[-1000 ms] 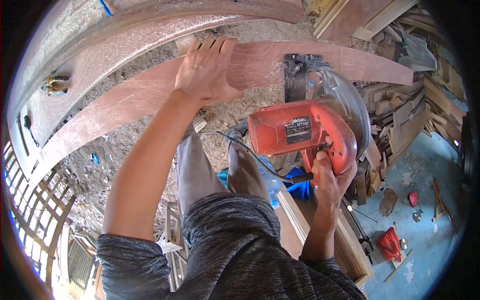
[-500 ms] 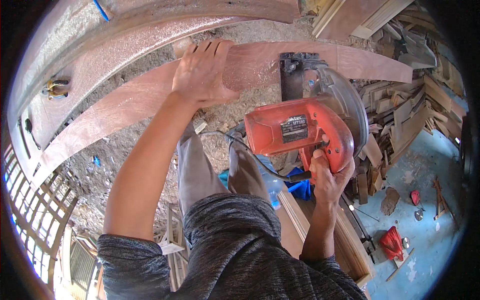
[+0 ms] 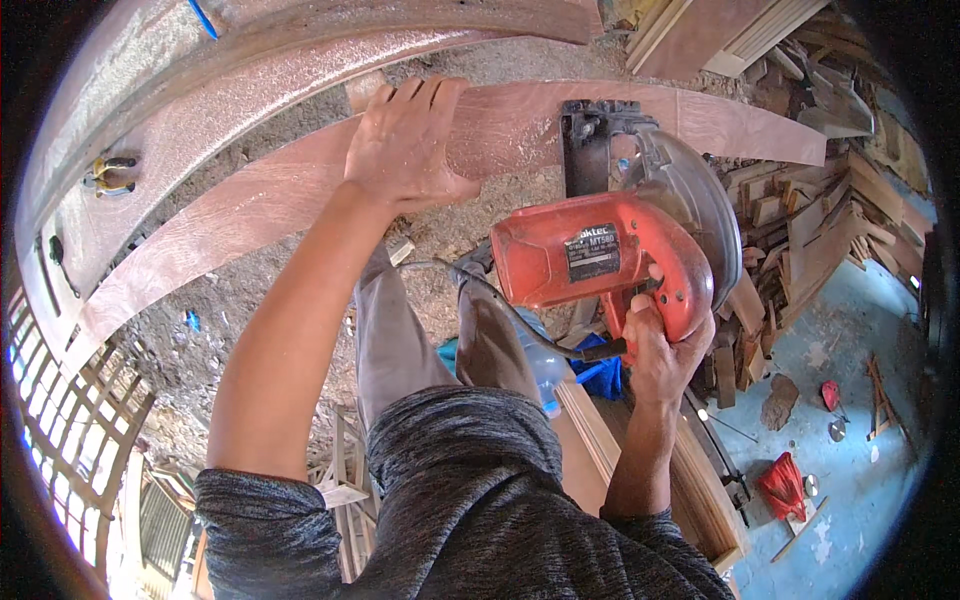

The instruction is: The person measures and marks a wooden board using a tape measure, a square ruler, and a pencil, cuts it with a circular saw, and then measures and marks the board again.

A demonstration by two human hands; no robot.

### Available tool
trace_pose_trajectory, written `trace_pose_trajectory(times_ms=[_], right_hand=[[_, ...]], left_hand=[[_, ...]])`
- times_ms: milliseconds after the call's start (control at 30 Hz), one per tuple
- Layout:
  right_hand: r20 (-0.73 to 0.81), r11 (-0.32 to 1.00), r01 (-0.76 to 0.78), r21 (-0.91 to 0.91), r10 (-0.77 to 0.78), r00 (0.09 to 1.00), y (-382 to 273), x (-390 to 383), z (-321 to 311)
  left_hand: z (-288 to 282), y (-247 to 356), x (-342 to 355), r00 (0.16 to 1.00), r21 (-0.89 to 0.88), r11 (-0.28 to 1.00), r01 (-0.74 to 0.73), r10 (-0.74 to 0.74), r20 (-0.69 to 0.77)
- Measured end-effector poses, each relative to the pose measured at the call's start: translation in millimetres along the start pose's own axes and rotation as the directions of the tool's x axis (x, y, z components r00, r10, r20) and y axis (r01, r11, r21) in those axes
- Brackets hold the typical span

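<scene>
left hand [image 3: 405,145] overlapping board [image 3: 515,120], right hand [image 3: 660,360] partly hidden by saw [image 3: 550,255]

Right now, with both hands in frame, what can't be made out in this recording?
In the head view:
Most fingers of the right hand: hidden behind the handle of the red saw.
Blade's cutting edge: masked by the guard.
Wooden strip under the left hand: covered by it.
Large curved panel: far side cut off by the top edge.
Blue scrap: too small to identify.
</scene>
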State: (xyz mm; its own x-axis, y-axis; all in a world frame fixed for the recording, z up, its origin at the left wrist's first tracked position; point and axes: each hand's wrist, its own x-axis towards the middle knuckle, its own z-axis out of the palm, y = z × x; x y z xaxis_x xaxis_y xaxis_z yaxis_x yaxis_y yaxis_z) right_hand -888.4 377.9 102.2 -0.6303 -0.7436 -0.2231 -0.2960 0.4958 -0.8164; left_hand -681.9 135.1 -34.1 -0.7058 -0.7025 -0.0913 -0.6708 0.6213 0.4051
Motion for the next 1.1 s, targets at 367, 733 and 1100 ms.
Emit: trace_pose_trajectory(times_ms=[367,733,1100], right_hand=[[0.012,1.000,0.012,0.016,-0.012,1.000,1.9,2.2,-0.4],[-0.005,1.000,0.024,0.002,-0.023,1.000,-0.3,2.4,1.5],[-0.013,0.998,-0.054,0.032,0.054,0.998,-1.9,4.5,1.8]], left_hand=[[1.6,-0.6,-0.9,1.000,-0.015,1.000,0.016,-0.016,0.000],[3.2,-1.9,-0.5,1.000,-0.020,1.000,0.003,-0.004,-0.020],[-0.8,-0.2,0.2,1.000,0.001,1.000,0.006,-0.006,0.028]])
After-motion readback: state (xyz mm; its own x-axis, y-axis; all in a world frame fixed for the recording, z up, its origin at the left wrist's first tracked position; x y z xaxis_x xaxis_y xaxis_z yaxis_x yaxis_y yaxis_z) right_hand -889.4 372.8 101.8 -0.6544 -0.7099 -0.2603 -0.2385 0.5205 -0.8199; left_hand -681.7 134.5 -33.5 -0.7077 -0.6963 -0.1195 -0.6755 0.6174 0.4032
